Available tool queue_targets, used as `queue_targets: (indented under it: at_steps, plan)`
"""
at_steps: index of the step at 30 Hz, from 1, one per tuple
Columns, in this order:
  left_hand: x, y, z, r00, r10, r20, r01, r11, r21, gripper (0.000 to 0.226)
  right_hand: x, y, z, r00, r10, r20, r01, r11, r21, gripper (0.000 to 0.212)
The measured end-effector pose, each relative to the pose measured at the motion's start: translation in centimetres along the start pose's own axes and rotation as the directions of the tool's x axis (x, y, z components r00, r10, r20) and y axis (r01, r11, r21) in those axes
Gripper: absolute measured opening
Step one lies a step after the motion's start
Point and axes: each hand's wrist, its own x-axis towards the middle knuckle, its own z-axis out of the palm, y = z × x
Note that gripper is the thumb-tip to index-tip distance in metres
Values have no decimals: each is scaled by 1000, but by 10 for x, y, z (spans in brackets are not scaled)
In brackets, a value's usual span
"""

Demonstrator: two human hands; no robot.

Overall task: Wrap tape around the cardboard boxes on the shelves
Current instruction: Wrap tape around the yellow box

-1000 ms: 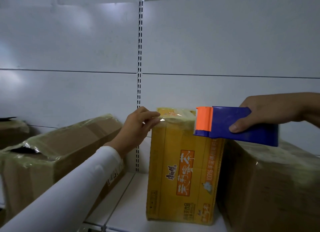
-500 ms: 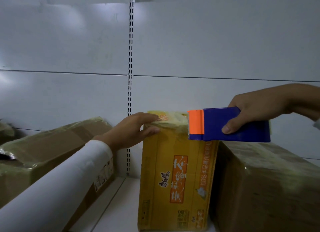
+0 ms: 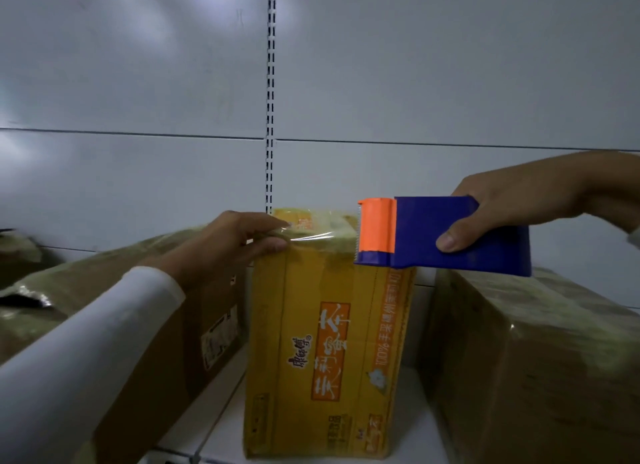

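The yellow cardboard box [image 3: 329, 342] stands upright at the centre of the white shelf [image 3: 221, 394], between a brown box [image 3: 145, 311] at its 9 o'clock and another brown box [image 3: 540, 366] at its 3 o'clock. A strip of clear tape [image 3: 311, 236] is stretched across its top front edge. The tape's free end is pinned to the box's top left corner by the left hand [image 3: 228, 245], fingers curled over the edge and thumb pressed on the front face. At the box's 2 o'clock, the blue tape dispenser [image 3: 446, 236] is gripped by the right hand [image 3: 491, 210], thumb clamped on its side, its orange cutter end meeting the tape.

For this step to be done well, the tape would best be kept taut and level, the left-hand pressure held until the strip bonds, and the dispenser carried on round the right corner without slack. Wrinkling is the likely fault.

Against the frame half a second ago, both hands and the dispenser are placed much the same relative to the box; only the view appears shifted, with the box seen further right.
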Motion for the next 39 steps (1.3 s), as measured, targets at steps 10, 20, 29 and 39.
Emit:
queue_targets:
  at_steps: [10,20,29,39]
  plan:
    - [-4,-26,-8,999,40,29,-37,996,-78,76,-23,25,-1,985,160,59,-163,986,39,54]
    - [10,3,-29,979,-30,199,2,990,140,94,-10,38,15,993,113,-24,-111,990,88,55]
    - [53,39,38,974,101,202,-202,785,585,94,-1,52,11,998,45,-50,-40,995,89,69]
    - [51,20,40,965,242,99,-254,786,563,85,-24,83,-7,997,61,37,-63,996,62,53]
